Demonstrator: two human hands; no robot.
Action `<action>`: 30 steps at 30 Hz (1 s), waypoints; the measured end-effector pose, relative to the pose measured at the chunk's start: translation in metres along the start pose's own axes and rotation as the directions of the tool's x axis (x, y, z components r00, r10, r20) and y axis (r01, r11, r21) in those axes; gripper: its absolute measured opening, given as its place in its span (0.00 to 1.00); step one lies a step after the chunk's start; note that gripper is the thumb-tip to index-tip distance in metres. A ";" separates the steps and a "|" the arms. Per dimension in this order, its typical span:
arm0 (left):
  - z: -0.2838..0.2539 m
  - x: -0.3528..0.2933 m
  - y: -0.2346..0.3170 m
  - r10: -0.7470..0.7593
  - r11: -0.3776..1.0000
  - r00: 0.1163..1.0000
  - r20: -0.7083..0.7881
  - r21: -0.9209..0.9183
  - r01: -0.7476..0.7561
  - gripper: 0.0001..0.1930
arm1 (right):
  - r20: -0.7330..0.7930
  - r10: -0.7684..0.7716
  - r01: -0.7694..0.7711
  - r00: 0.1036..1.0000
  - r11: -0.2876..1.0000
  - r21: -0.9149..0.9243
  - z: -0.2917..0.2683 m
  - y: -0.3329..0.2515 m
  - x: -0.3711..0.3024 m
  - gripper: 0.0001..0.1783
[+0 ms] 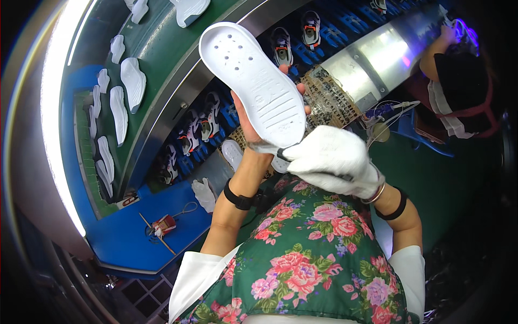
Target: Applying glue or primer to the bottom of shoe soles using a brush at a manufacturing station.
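In the head view, the left hand (246,125), bare, holds up a white shoe sole (253,81) from beneath. Its fingertips show past the sole's right edge, and the rest of the hand shows along the left edge. The sole is tilted, its broad end with small round holes toward the upper left and its grooved end toward the lower right. The right hand (334,159), in a white knitted glove, is at that lower end with its fingers curled in close. A small dark tip (285,154) shows at its front; the glove hides most of this spot, so I cannot tell whether the hand grips a tool or the sole's rim.

Below the raised sole, another white sole (232,154) lies near the left forearm. Beyond the hands, taped cardboard (330,100) lies by a shiny metal surface (372,51). At the upper left, more white soles rest on a green belt (164,51), and shoes (311,29) stand in a blue rack alongside. On the blue bench (124,240) lies a red object (163,225) with thin sticks. A co-worker (458,81) is at the far right.
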State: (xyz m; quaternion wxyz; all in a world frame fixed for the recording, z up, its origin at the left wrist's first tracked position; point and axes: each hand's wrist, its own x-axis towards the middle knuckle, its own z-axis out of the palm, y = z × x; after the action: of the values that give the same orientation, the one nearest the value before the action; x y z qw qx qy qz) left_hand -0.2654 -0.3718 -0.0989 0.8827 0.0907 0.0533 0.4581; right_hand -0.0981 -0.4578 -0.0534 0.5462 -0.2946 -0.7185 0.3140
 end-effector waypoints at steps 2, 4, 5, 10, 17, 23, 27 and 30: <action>-0.003 0.000 0.002 -0.013 0.999 1.000 -0.005 0.041 0.013 0.51 | -0.014 0.172 -0.171 0.985 0.984 0.052 -0.009 0.005 -0.001 0.09; -0.001 -0.002 0.004 -0.066 0.997 0.995 -0.069 0.022 0.068 0.50 | -0.145 0.108 -0.122 0.983 0.989 -0.087 -0.009 0.010 -0.001 0.10; -0.001 -0.003 0.007 -0.121 0.992 0.984 -0.128 0.004 0.123 0.50 | -0.134 0.026 -0.041 0.991 0.993 -0.111 -0.012 0.013 0.001 0.11; -0.012 -0.002 0.018 -0.200 0.979 0.979 0.029 -0.036 0.201 0.50 | 0.069 0.064 -0.067 0.996 0.996 0.051 0.000 0.003 -0.005 0.13; -0.019 0.008 0.035 -0.348 0.932 0.938 0.005 0.113 0.345 0.49 | 0.095 -0.026 0.044 0.995 0.979 -0.197 -0.011 0.011 -0.003 0.16; -0.017 0.008 0.039 -0.407 0.903 0.911 0.068 0.177 0.391 0.47 | 0.071 0.222 -0.230 0.973 0.959 0.166 -0.013 0.008 -0.007 0.10; -0.019 0.012 0.043 -0.464 0.871 0.885 0.027 0.194 0.451 0.46 | 0.060 0.013 -0.003 0.998 0.986 -0.166 -0.018 0.014 -0.005 0.12; -0.014 0.019 0.044 -0.514 0.814 0.854 -0.080 0.268 0.515 0.47 | 0.144 -0.112 0.147 0.983 0.954 -0.261 -0.004 0.014 -0.023 0.18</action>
State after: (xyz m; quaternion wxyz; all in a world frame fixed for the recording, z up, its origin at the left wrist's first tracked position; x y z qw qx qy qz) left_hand -0.2921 -0.3301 -0.1034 0.9514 0.1957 0.1419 0.1907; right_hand -0.0878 -0.4660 -0.0774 0.4731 -0.2981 -0.8060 0.1945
